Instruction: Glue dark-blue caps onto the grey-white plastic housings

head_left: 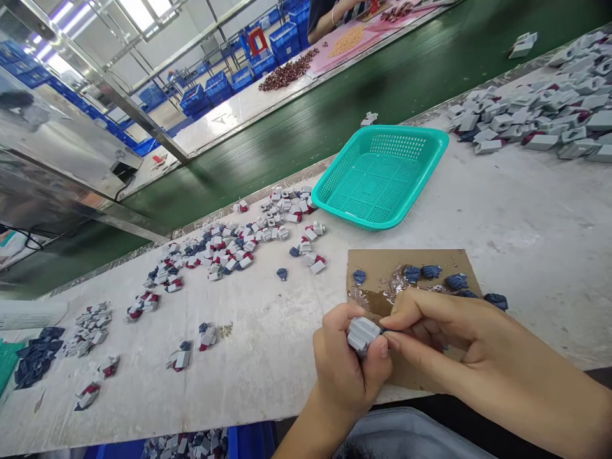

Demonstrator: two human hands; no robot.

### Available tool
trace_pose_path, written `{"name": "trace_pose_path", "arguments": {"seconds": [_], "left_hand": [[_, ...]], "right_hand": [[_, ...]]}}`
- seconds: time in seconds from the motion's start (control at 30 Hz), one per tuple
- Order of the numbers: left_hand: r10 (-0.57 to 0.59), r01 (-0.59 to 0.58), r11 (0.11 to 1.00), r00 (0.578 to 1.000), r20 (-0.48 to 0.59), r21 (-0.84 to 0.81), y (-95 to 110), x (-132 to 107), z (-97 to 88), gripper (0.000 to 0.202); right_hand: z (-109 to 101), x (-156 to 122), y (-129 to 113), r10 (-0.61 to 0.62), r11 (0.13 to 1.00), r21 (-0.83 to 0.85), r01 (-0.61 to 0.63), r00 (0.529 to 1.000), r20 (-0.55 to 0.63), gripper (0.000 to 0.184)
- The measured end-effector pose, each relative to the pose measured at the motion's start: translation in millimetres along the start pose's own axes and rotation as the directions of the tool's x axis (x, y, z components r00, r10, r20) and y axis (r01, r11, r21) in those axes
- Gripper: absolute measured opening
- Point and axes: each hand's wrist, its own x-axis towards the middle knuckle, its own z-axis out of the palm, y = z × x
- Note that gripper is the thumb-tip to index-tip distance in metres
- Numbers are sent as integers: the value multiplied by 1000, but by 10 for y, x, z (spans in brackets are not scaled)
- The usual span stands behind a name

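My left hand (351,360) is closed around a light grey moulded plastic part (362,334), held above the front edge of a brown cardboard sheet (356,258). Thumb and forefinger of my right hand (444,344) pinch a small dark piece (383,331) against the right side of the grey part. Most of that piece is hidden by my fingertips. Several dark blue moulded pieces (431,272) lie on the cardboard around a wet, shiny glue-like smear (394,284). Another blue piece (282,274) rests on the table to the left.
A turquoise plastic basket (382,217) stands behind the cardboard. Grey, red and blue parts (229,245) are scattered leftward, and a heap of grey parts (540,121) lies at right. Beyond runs a green conveyor belt (268,150); a co-worker's arm (339,11) shows across it.
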Motion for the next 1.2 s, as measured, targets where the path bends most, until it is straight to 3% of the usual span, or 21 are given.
{"name": "trace_pose_path", "arguments": {"seconds": [0.13,0.33,0.4,0.47,0.53,0.6,0.7,0.83,0.97,1.2], "left_hand": [[-33,33,998,999,-5,47,15,-23,28,31],[-108,119,990,984,143,-71,63,50,17,46],[-155,185,974,964,216,-128,92,93,3,46],[-208,256,951,945,254,-174,118,123,0,45],[-189,243,951,947,260,-192,129,135,12,48],[-89,141,974,958,274,-176,123,137,37,51],[115,-69,984,949,293,-163,99,144,87,51],[280,-266,959,941,190,-97,66,140,164,45],[249,-236,966,959,133,-103,-21,42,222,42],[152,-141,988,968,201,-66,-113,-33,214,39]], "right_hand": [[23,-16,14,28,995,98,-30,999,20,31],[4,5,95,40,982,183,-51,997,62,38],[-44,54,96,-30,992,119,37,998,-59,53],[-73,121,58,-108,989,71,129,965,-241,63],[-51,191,-19,-159,975,93,201,928,-337,63],[23,250,-110,-177,957,176,231,945,-276,62],[163,312,-211,-151,924,345,165,986,-68,64],[261,364,-232,-68,852,521,50,998,16,64],[279,367,-207,12,783,619,-71,995,98,67],[349,372,-148,1,798,602,-4,1000,6,66]]}}
